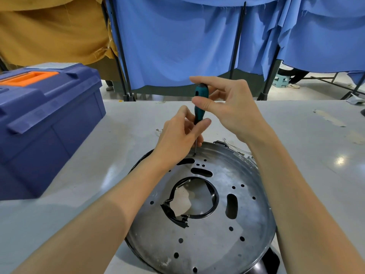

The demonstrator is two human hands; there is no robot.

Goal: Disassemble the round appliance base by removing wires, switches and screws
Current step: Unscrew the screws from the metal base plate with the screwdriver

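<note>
Round base: Your round metal base [207,244] lies flat on the grey tabletop [306,145], right in front of you and between your forearms. It is pierced with small round holes and a few longer slots.
Centre opening: A black ring [216,200] lines the big middle hole. It is broken and bent at its near-left side.
Screwdriver: The screwdriver [200,90], with a teal and black handle, stands nearly upright. Its tip is down on the far part of the base, just inside the rim.
Left hand: Your left hand [175,137] works low on the tool. Its grip pinches the spot where handle meets shaft, thumb on one side and fingers on the other.
Right hand: Your right hand [233,109] is at the upper handle. Its grip pinches the handle between the thumb in front and the fingers behind, with the index finger reaching over the top.
Wires: Thin wires [237,149] lie on the tabletop just beyond the base's far right rim.
Toolbox: A blue toolbox [49,119] with an orange handle sits closed on the tabletop to your left, well apart from the base.
Backdrop: Blue curtains [177,46] hang beyond the tabletop, with a mustard cloth [53,26] at the left.
</note>
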